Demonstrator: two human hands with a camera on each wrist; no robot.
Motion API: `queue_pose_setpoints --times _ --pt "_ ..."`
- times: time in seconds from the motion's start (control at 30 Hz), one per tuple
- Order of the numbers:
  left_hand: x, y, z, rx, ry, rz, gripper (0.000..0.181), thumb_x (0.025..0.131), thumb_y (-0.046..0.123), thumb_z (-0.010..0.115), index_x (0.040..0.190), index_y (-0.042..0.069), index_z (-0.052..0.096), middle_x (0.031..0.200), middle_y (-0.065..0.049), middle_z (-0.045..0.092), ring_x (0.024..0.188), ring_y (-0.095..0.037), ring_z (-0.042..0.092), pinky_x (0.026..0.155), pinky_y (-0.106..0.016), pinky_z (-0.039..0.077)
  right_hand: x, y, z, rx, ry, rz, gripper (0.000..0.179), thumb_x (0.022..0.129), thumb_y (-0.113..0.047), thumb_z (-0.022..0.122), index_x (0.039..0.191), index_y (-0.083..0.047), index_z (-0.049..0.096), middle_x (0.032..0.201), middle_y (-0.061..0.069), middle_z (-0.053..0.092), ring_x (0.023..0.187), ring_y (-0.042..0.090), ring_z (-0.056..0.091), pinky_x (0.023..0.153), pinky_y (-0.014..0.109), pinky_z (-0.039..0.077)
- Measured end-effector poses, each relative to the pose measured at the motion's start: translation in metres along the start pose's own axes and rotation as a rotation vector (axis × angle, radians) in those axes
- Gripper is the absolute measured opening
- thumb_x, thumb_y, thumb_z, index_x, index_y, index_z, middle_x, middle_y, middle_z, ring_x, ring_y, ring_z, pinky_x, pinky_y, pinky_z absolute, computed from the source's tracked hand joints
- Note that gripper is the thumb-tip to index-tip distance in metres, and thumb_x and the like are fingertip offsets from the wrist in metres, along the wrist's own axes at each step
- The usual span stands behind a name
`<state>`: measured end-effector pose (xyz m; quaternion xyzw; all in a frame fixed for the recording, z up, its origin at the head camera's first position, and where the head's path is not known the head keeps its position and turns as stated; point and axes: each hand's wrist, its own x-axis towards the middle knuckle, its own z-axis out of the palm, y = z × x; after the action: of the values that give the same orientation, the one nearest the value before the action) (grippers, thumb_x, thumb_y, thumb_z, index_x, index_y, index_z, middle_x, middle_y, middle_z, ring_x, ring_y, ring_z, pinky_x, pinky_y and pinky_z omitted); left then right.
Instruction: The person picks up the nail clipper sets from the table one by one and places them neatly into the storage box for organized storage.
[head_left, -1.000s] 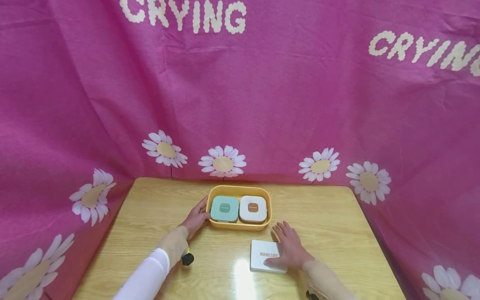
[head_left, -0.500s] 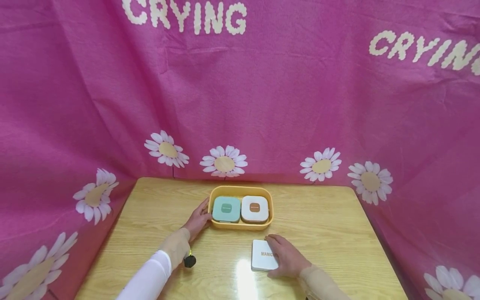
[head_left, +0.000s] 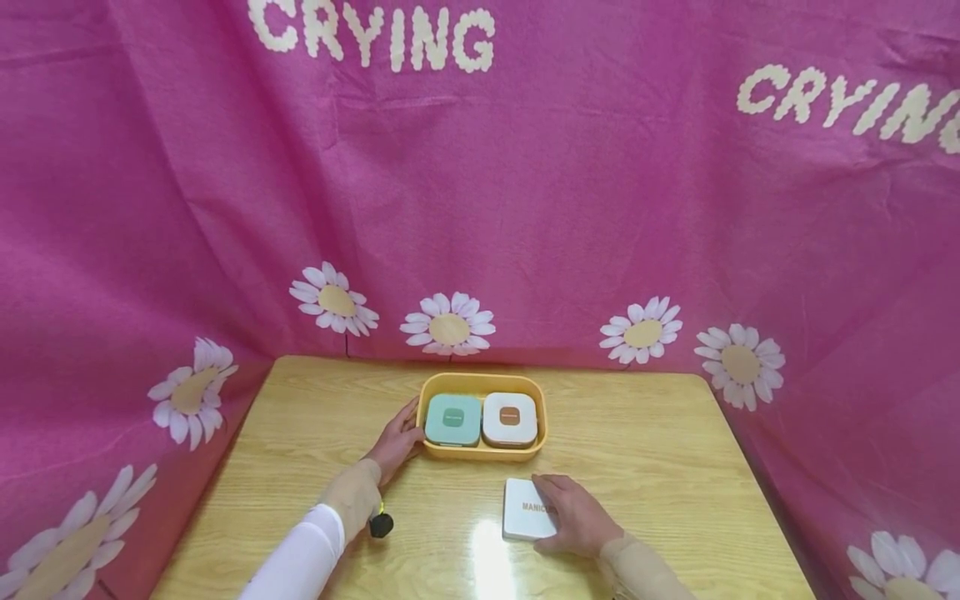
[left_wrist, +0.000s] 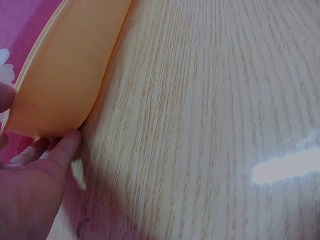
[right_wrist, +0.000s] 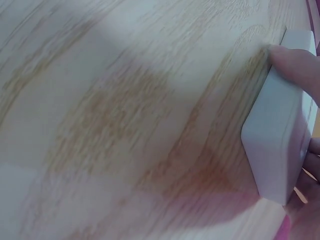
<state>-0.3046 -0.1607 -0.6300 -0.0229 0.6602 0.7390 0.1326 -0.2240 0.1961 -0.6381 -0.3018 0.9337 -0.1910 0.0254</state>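
Observation:
A white square manicure case [head_left: 522, 510], with "MANICU" visible in brown letters, lies flat on the wooden table. My right hand [head_left: 573, 515] grips it from the right, thumb on the near edge and fingers on the far edge. In the right wrist view the thumb [right_wrist: 297, 67] presses one side of the case [right_wrist: 272, 125]. At the yellow tray [head_left: 480, 454], my left hand [head_left: 393, 442] holds the left end; the left wrist view has fingertips [left_wrist: 72, 142] against its outer wall [left_wrist: 65, 75]. A green case [head_left: 453, 429] and a white case with a brown label [head_left: 509, 429] sit in the tray.
The wooden table [head_left: 645, 442] has rounded far corners. A pink curtain [head_left: 525, 208] with daisies and lettering surrounds its back and sides. A bright glare spot [head_left: 491, 558] shows near the front. A black bob [head_left: 381, 525] hangs at the left wrist.
My right hand's spread fingers have drawn in, from lying over the manicure case to gripping its near and far edges. My left hand stays at the tray.

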Motion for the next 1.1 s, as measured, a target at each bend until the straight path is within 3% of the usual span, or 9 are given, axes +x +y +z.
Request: queue_pose_setpoints --times 0.33,0.77,1.1 --pt "-0.001 0.001 -0.001 -0.010 0.000 -0.001 0.083 0.093 -0.007 0.048 0.168 0.008 0.017 0.170 -0.025 0.022 0.153 -0.039 0.032 0.114 -0.054 0.042 -0.001 0.003 0.003 0.016 0.040 -0.002 0.101 0.062 -0.036 0.098 0.144 0.007 0.057 0.136 0.019 0.065 0.125 0.035 0.062 0.107 0.051 0.050" --pt "-0.003 0.002 0.001 -0.009 0.017 -0.015 0.081 0.095 -0.006 0.048 0.168 0.008 0.018 0.168 -0.028 0.025 0.153 -0.041 0.031 0.115 -0.056 0.041 0.000 0.008 -0.004 0.002 0.114 -0.022 0.102 0.062 -0.042 0.099 0.143 0.007 0.058 0.137 0.019 0.065 0.124 0.036 0.062 0.107 0.053 0.049" --pt "-0.001 -0.002 0.000 -0.017 0.006 0.002 0.081 0.094 -0.007 0.048 0.168 0.006 0.017 0.170 -0.027 0.021 0.154 -0.042 0.030 0.113 -0.054 0.043 0.000 -0.003 -0.016 0.051 0.096 -0.018 0.104 0.064 -0.040 0.098 0.147 0.005 0.055 0.142 0.018 0.062 0.129 0.034 0.060 0.111 0.052 0.047"
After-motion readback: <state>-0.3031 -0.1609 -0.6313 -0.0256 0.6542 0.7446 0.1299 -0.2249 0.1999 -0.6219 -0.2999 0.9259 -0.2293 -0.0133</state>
